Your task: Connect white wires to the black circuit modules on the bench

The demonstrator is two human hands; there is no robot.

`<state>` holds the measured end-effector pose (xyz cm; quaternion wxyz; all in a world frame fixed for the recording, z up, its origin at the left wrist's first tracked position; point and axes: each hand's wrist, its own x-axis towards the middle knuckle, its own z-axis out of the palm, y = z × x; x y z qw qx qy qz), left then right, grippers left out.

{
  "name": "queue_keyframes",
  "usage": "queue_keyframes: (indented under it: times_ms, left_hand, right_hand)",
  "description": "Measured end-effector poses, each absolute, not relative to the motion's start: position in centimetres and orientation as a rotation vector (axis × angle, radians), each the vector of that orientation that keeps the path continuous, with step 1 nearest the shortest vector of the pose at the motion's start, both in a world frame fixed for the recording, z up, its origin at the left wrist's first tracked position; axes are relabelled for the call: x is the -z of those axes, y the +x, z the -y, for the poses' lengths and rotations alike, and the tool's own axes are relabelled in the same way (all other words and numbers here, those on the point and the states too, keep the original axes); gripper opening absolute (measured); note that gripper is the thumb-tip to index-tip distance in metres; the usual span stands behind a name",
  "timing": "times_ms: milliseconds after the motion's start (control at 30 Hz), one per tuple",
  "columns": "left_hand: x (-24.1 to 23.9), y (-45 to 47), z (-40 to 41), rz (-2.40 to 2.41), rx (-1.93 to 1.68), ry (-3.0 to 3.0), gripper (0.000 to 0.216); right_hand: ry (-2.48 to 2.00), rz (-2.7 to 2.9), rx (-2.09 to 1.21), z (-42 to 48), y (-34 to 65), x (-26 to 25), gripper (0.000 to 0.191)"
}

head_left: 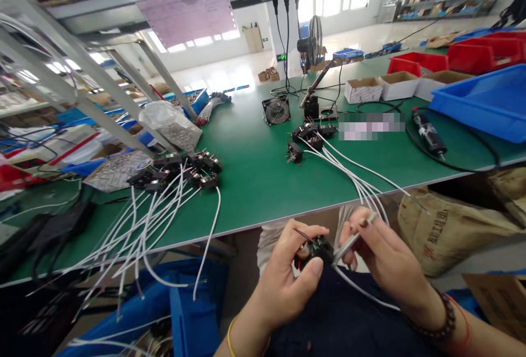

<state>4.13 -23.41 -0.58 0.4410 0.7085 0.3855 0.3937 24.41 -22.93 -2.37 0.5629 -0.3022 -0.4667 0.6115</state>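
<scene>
Just off the table's front edge, my left hand (287, 275) grips a small black plastic housing (324, 249) with thin red, black and green wires. From this housing a white cable (365, 291) runs down to the right across my lap. My right hand (386, 253) pinches a slim silver tool (349, 246) that looks like tweezers, its tip at the housing's right end. Behind my hands on the table is a cluster of similar black housings (314, 133), their white cables hanging over the edge. A larger pile of these cabled housings (176, 173) lies to the left.
The green table (250, 170) carries a small fan (276, 111), a soldering iron in its stand (312, 107) and a black electric screwdriver (429, 133). A blue tray (489, 102) stands at right, a box of small metal parts (117, 170) at left. Blue bins (197, 307) sit below.
</scene>
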Motion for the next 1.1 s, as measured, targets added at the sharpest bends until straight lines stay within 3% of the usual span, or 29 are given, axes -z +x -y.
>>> queue_keyframes:
  times_ms: [67, 133, 233, 400, 467, 633, 700, 1000, 1033, 1100]
  left_hand:
    - [0.9, 4.2, 23.5, -0.838, -1.011, 1.723, 0.045]
    - [1.2, 4.2, 23.6, -0.839, -1.004, 1.686, 0.044]
    - [1.1, 4.4, 23.6, -1.02, -0.958, 1.683, 0.038]
    - [0.6, 4.9, 23.9, -1.229, -0.933, 1.732, 0.035]
    - [0.5, 5.0, 24.0, -1.263, -0.937, 1.734, 0.034]
    - [1.0, 4.8, 24.2, -1.036, -0.991, 1.714, 0.036]
    - [1.2, 4.8, 24.1, -1.018, -1.004, 1.702, 0.036]
    - [0.9, 5.3, 24.1, -1.305, -0.943, 1.727, 0.035]
    - [0.9, 5.3, 24.2, -1.311, -0.947, 1.728, 0.034]
    - [1.0, 5.2, 24.2, -1.263, -0.965, 1.727, 0.035]
  right_hand:
    - [-0.691, 0.854, -1.765, 22.0, 23.9, 3.1, 0.041]
    - [-0.684, 0.773, -1.811, 21.2, 23.9, 3.5, 0.045]
    - [-0.679, 0.811, -1.596, 21.3, 24.8, 3.1, 0.044]
    - [-0.705, 1.417, -0.895, 24.1, 25.9, 1.7, 0.023]
    - [-0.712, 1.515, -0.779, 24.5, 25.6, 1.8, 0.021]
    - [-0.771, 1.005, -1.54, 22.4, 24.5, 3.2, 0.037]
    - [-0.769, 0.92, -1.61, 21.6, 24.5, 3.4, 0.04]
    - [-0.744, 1.613, -0.626, 24.8, 25.6, 1.5, 0.021]
    - [-0.749, 1.595, -0.64, 24.7, 25.5, 1.6, 0.022]
    - [-0.789, 1.367, -0.971, 24.1, 25.0, 2.0, 0.029]
